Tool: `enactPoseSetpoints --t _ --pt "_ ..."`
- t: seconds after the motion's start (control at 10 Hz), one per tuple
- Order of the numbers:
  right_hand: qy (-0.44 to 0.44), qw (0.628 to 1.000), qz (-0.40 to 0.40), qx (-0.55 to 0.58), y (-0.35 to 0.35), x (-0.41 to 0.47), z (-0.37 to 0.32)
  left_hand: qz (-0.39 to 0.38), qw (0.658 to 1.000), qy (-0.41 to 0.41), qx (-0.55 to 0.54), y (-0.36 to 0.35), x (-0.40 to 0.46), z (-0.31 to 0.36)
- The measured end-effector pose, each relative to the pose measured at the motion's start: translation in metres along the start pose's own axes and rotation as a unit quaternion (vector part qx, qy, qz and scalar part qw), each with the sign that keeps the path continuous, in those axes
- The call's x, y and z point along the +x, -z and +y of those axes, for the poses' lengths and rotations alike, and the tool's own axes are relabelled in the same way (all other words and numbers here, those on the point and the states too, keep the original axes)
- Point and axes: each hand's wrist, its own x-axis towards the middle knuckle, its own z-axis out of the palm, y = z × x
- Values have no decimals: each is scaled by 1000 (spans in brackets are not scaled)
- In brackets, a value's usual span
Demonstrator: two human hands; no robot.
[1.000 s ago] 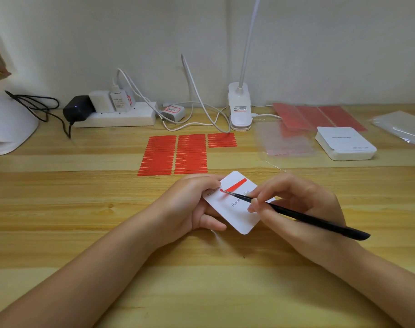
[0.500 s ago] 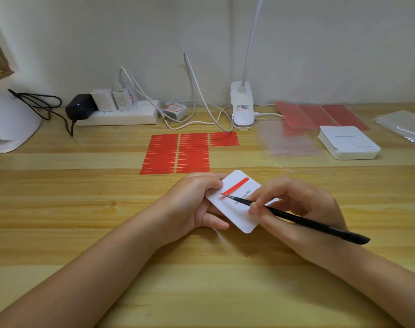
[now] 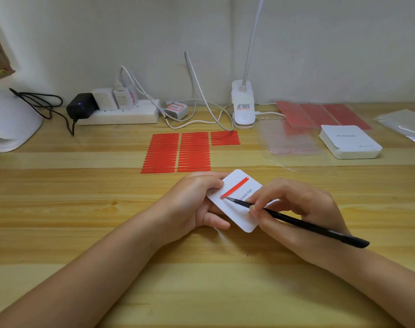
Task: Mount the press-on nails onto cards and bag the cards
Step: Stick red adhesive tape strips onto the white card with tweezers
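Note:
My left hand [image 3: 192,204] grips a white printed card [image 3: 239,214] by its left edge, just above the wooden table. A red adhesive strip [image 3: 234,187] lies diagonally across the card's upper part. My right hand [image 3: 294,214] pinches black tweezers [image 3: 303,223]; their fine tip touches the strip's lower left end. Rows of red strips [image 3: 178,152] lie on the table behind my hands. At the right stands a stack of white cards [image 3: 350,143], with clear bags [image 3: 291,140] beside it.
A white power strip [image 3: 121,116] with plugs and cables runs along the back wall. A clip lamp [image 3: 243,107] stands at the back centre. Red sheets [image 3: 320,114] and more clear film [image 3: 405,123] lie at the back right. A white device [image 3: 10,121] sits far left.
The red strip now lies flatter and further along the card. The tweezers' tip stays at its lower end. Both hands have barely shifted.

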Motion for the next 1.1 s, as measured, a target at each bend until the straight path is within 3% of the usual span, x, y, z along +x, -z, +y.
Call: enactPoseSetpoints --t 0.9,1.1 --pt "82 993 -31 -77 2 0 3 -7 1000 0 8 0 0 0" --pt "123 987 -71 -81 3 4 4 -5 1000 -1 13 -1 0 0"
